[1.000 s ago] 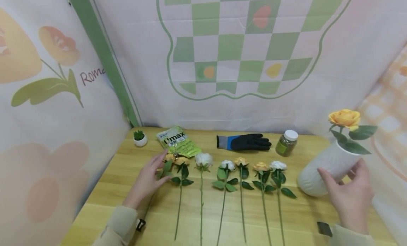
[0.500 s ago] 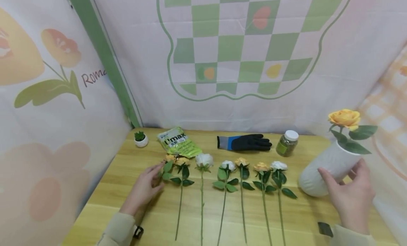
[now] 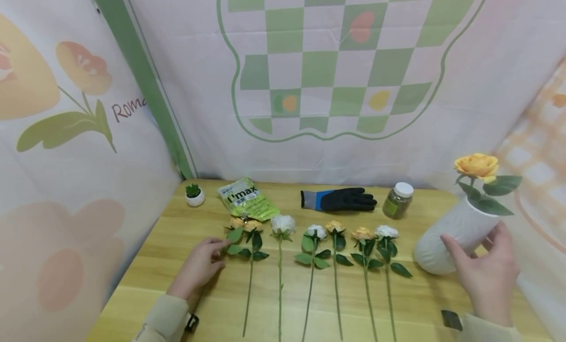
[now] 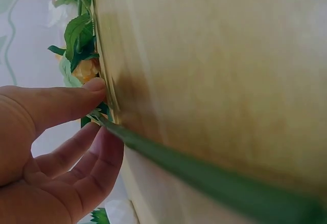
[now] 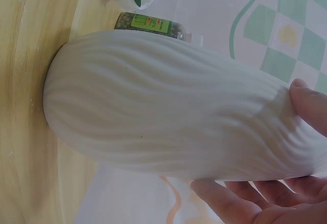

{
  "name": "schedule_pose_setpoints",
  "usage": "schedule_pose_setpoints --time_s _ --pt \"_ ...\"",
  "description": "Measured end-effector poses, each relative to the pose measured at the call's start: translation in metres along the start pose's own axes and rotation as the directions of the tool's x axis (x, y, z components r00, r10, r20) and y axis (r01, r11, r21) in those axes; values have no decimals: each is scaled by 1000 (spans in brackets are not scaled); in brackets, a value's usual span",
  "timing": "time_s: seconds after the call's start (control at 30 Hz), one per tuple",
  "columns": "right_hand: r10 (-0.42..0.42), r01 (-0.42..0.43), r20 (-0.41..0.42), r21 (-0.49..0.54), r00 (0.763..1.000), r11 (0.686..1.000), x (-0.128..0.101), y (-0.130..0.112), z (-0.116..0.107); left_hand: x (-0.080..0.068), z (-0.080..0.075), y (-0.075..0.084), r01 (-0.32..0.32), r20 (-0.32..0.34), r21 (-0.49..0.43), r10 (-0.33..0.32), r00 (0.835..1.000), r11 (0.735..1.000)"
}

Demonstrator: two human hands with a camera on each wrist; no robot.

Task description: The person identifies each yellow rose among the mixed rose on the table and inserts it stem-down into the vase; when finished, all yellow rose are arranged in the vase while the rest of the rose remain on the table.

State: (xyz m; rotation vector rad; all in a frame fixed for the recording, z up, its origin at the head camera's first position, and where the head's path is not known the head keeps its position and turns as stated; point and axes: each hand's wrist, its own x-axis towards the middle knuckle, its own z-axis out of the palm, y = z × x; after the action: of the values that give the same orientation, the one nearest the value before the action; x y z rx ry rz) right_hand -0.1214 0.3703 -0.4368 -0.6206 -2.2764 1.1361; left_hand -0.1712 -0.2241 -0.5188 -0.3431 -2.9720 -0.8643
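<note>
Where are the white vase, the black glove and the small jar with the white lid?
white vase (image 3: 455,231): head view, middle of its ribbed body.
black glove (image 3: 347,199): head view, its palm.
small jar (image 3: 396,203): head view, its green side.

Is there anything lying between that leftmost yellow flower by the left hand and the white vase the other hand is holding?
Yes. Between the leftmost yellow flower under the left hand and the tilted white vase in the right hand lie five more flowers in a row on the table.
</note>
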Motion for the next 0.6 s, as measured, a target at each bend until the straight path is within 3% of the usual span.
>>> schedule_pose_setpoints --time_s 0.4,0.6 --pt "3 -3 6 -4 1000 1000 -1 1 -1 0 -4 2 -24 3 16 24 1000 1000" --pt "-12 12 -9 -2 1000 1000 -1 3 1 0 -6 2 -19 35 6 19 999 1000"
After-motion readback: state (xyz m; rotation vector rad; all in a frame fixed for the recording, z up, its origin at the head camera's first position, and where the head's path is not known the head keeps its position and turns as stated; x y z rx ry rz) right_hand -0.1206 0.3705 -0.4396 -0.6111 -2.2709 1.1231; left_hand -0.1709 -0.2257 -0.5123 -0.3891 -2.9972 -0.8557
